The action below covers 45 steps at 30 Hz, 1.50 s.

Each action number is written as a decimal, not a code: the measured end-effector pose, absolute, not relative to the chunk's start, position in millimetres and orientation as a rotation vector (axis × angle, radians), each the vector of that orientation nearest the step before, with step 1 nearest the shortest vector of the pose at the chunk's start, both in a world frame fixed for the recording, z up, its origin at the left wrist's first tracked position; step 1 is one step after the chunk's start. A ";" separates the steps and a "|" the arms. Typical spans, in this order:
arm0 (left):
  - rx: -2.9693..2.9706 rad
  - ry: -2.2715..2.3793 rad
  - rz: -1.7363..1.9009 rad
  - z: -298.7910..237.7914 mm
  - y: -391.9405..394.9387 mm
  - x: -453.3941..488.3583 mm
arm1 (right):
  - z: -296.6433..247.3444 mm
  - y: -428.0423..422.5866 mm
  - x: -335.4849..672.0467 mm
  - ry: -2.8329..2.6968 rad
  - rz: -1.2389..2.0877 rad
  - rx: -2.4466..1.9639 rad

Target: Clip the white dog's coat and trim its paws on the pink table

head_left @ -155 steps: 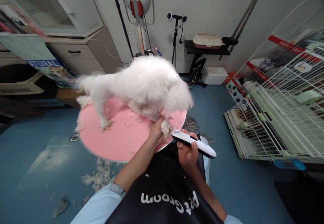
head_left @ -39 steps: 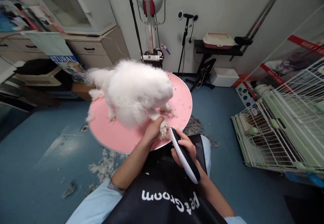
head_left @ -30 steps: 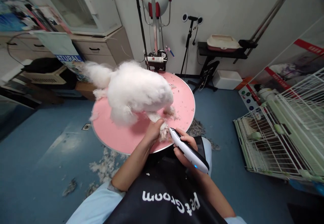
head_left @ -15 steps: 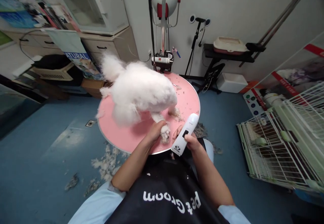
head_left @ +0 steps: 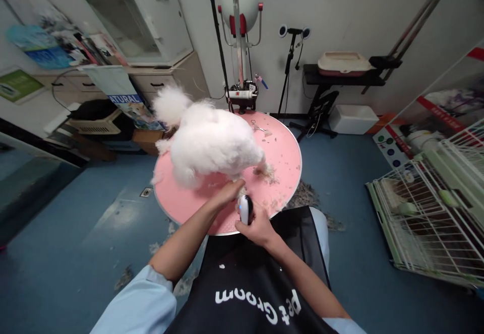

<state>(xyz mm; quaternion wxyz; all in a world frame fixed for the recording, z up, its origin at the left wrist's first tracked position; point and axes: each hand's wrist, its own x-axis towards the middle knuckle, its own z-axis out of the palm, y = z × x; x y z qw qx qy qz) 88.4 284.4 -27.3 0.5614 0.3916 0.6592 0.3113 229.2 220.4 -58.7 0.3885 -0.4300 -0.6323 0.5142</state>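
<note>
A fluffy white dog [head_left: 215, 140] stands on a round pink grooming table [head_left: 282, 142], its tail toward the left and its head hidden from me. My left hand [head_left: 231, 191] is closed around one of its legs near the table's front edge. In my right hand [head_left: 260, 224] is a white hair clipper [head_left: 245, 209], seen end-on with a small blue light. The clipper sits right by the held paw [head_left: 242, 193], which is mostly hidden; I cannot tell whether the blade touches it. Clipped fur [head_left: 268, 174] lies near another paw.
Scissors [head_left: 258, 127] lie toward the back of the table. Behind it rise a grooming post [head_left: 240, 57] and a white round dryer [head_left: 245, 1]. A wire cage [head_left: 423, 218] stands at right. Cut fur [head_left: 304, 195] is on the floor. Cabinets [head_left: 159, 79] line the left wall.
My right hand has brought the clipper leftward to the held paw and turned it end-on. The left hand keeps the leg. My view has shifted slightly.
</note>
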 end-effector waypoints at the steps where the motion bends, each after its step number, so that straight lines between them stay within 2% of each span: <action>1: 0.892 1.541 0.731 -28.2 285.2 87.0 | -64.5 220.1 232.6 -1.470 1.427 -1.081; 7: 0.722 1.429 0.761 -33.2 283.1 89.9 | -89.4 231.2 245.8 -0.617 2.231 -0.658; 9: 0.677 1.428 0.802 -35.1 282.8 90.8 | -93.0 236.4 239.9 -0.501 2.308 -0.527; 12: 0.597 1.374 0.862 -37.6 285.8 88.2 | -98.5 239.8 227.6 -0.500 2.119 -0.539; 16: 0.400 1.233 0.924 -40.8 294.2 79.7 | -105.5 237.0 224.1 -0.828 1.846 -0.700; 20: 0.393 1.065 0.838 -48.8 294.0 73.9 | -107.8 233.0 235.6 -1.078 1.749 -0.798; 27: 0.570 1.111 0.992 -66.6 279.4 76.8 | -94.7 239.7 260.0 -0.617 1.482 -1.152; 36: 0.635 1.174 1.051 -70.0 277.0 79.9 | -66.6 258.4 252.8 -0.862 1.540 -1.143; 45: 0.528 1.149 1.111 -77.1 273.3 77.2 | -72.4 257.0 236.9 -0.901 1.508 -1.128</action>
